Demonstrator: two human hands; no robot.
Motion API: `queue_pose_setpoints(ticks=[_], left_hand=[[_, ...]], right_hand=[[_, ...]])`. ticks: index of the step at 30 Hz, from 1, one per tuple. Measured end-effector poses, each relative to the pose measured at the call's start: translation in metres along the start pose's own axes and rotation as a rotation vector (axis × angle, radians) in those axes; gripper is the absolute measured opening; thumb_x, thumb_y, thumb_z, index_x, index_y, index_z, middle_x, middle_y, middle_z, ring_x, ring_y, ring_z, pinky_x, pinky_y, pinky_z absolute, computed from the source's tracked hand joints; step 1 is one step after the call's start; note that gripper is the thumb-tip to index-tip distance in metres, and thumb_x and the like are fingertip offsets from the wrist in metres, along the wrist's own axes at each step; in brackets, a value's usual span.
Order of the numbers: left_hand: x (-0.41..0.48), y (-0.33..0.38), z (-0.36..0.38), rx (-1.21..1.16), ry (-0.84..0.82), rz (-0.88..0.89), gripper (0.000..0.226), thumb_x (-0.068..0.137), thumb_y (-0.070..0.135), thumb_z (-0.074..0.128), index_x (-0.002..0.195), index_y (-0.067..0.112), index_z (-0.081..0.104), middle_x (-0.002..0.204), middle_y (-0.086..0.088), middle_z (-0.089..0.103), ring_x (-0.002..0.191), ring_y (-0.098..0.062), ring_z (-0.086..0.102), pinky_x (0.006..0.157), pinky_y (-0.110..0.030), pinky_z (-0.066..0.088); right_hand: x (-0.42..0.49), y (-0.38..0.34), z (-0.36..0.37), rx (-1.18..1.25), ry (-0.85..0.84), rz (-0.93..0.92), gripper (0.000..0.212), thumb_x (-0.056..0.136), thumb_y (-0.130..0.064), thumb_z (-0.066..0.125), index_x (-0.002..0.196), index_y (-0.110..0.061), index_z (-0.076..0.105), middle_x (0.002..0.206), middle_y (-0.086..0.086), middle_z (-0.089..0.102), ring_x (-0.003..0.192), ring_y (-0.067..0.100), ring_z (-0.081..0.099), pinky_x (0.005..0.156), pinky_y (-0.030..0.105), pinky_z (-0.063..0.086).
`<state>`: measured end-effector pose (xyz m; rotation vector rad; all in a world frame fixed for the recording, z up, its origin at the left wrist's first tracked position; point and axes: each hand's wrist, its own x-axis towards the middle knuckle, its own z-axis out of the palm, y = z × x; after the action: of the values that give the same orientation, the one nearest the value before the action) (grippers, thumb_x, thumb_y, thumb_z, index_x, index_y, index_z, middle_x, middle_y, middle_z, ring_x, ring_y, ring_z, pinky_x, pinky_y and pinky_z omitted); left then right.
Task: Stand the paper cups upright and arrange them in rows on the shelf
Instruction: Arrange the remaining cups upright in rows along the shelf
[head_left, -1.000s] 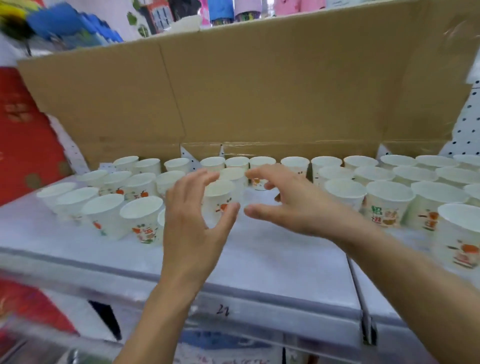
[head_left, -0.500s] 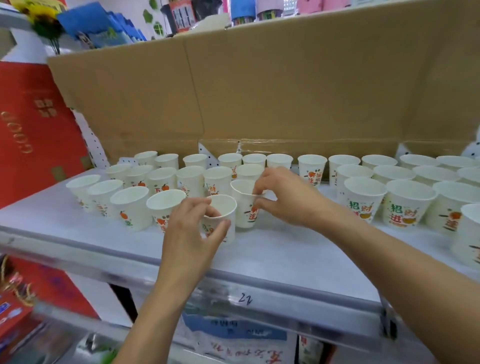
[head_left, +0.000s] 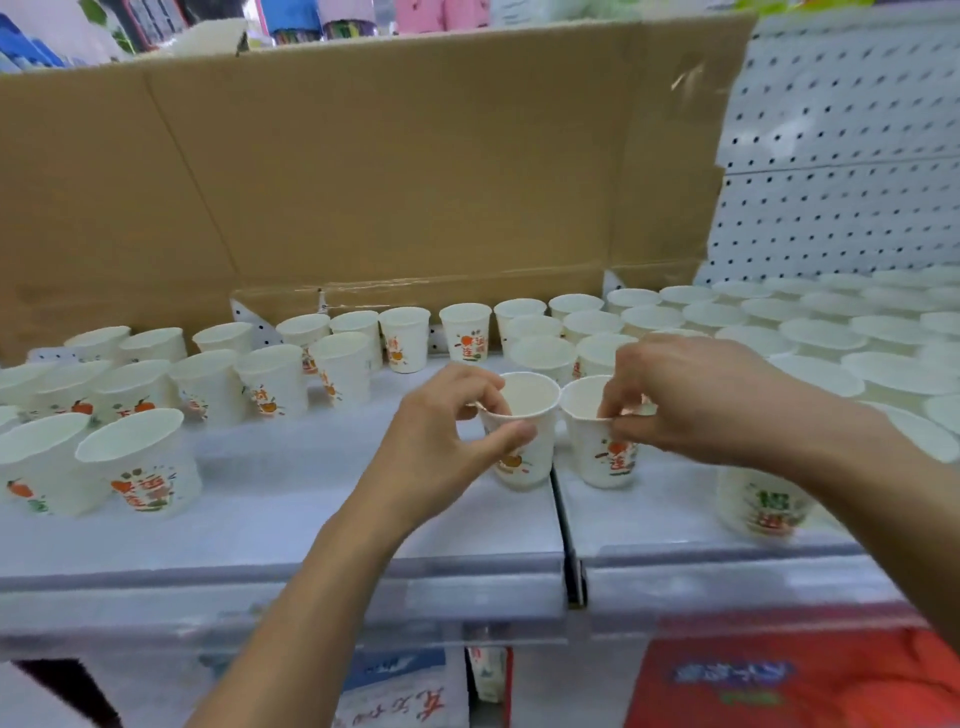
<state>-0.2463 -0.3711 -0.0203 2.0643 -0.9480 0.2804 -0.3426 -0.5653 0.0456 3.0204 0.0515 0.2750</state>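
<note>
- The single head view looks forward and down from close over the near edge of the shelf (head_left: 291, 525).
- It faces the far cardboard (head_left: 395, 171) wall.

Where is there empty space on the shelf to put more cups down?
The biggest bare patch is the front of the shelf, between the front-left cups and the held left cup in the left hand. A smaller gap lies between the held right cup in the right hand and the green-printed cup. The back rows at right are packed tight.

The right-held cup (head_left: 592, 447) perhaps reads "连"; front-right cup (head_left: 756, 506) "招".
</note>
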Motion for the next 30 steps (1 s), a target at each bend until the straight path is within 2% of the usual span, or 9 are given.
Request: queue_pose_setpoints(ticks=[3,7,10,13,19,23,28,30], left_hand=[[0.003,0.001,0.005,-0.066,-0.059,-0.047,0.019,0.075,0.035,0.077,0.087,0.026,0.065,0.122,0.015,0.057,0.11,0.003,0.053,0.093,-0.023,0.05],[0.0,0.003,0.005,-0.167,-0.042,-0.103,0.063,0.062,0.053,0.077,0.119,0.038,0.053,0.13,0.02,0.048,0.113,0.007,0.05,0.09,-0.022,0.05],[0.002,0.008,0.007,-0.175,-0.01,-0.176,0.075,0.059,0.062,0.074,0.126,0.039,0.049,0.128,0.02,0.05,0.112,0.005,0.051,0.087,-0.024,0.051],[0.006,0.011,0.012,-0.173,0.026,-0.202,0.072,0.061,0.062,0.073,0.124,0.035,0.051,0.119,0.019,0.055,0.108,0.001,0.053,0.081,-0.022,0.05],[0.016,0.012,0.02,-0.194,0.011,-0.21,0.058,0.072,0.046,0.078,0.123,0.034,0.052,0.117,0.017,0.059,0.106,-0.001,0.055,0.084,-0.025,0.052],[0.021,0.015,0.026,-0.182,-0.001,-0.214,0.055,0.074,0.044,0.078,0.122,0.03,0.054,0.118,0.016,0.058,0.108,-0.002,0.055,0.082,-0.022,0.052],[0.025,0.021,0.032,-0.137,0.022,-0.223,0.054,0.074,0.045,0.078,0.119,0.028,0.055,0.116,0.016,0.056,0.102,0.0,0.054,0.074,-0.015,0.046],[0.026,0.023,0.034,-0.109,0.051,-0.228,0.055,0.072,0.047,0.078,0.117,0.027,0.056,0.114,0.013,0.057,0.099,-0.002,0.054,0.078,-0.02,0.048]], right_hand=[[-0.001,0.01,0.001,0.092,-0.005,0.006,0.029,0.083,-0.048,0.068,0.111,-0.04,0.065,0.097,-0.019,0.054,0.091,0.004,0.047,0.076,0.028,0.046],[0.002,0.024,-0.008,0.224,0.06,0.028,0.047,0.077,-0.06,0.065,0.12,-0.04,0.061,0.117,-0.016,0.06,0.093,0.001,0.045,0.086,0.031,0.041],[0.01,0.028,-0.009,0.205,0.005,0.063,0.064,0.073,-0.067,0.063,0.129,-0.036,0.057,0.12,-0.011,0.062,0.096,0.005,0.049,0.09,0.034,0.04],[0.018,0.027,-0.001,0.207,-0.064,0.09,0.073,0.07,-0.069,0.067,0.133,-0.033,0.052,0.117,-0.01,0.062,0.097,0.01,0.051,0.095,0.036,0.038],[0.02,0.037,0.009,0.224,-0.02,0.107,0.071,0.073,-0.062,0.068,0.133,-0.031,0.047,0.115,-0.009,0.061,0.099,0.011,0.048,0.101,0.039,0.033],[0.019,0.045,0.01,0.217,-0.027,0.137,0.069,0.075,-0.059,0.068,0.133,-0.029,0.046,0.117,-0.009,0.059,0.099,0.011,0.045,0.101,0.038,0.029],[0.019,0.05,0.014,0.205,-0.001,0.164,0.069,0.074,-0.064,0.066,0.13,-0.029,0.048,0.117,-0.008,0.06,0.106,0.015,0.051,0.097,0.037,0.029],[0.019,0.051,0.015,0.198,0.014,0.178,0.07,0.073,-0.066,0.065,0.129,-0.028,0.049,0.119,-0.008,0.06,0.109,0.016,0.052,0.093,0.037,0.029]])
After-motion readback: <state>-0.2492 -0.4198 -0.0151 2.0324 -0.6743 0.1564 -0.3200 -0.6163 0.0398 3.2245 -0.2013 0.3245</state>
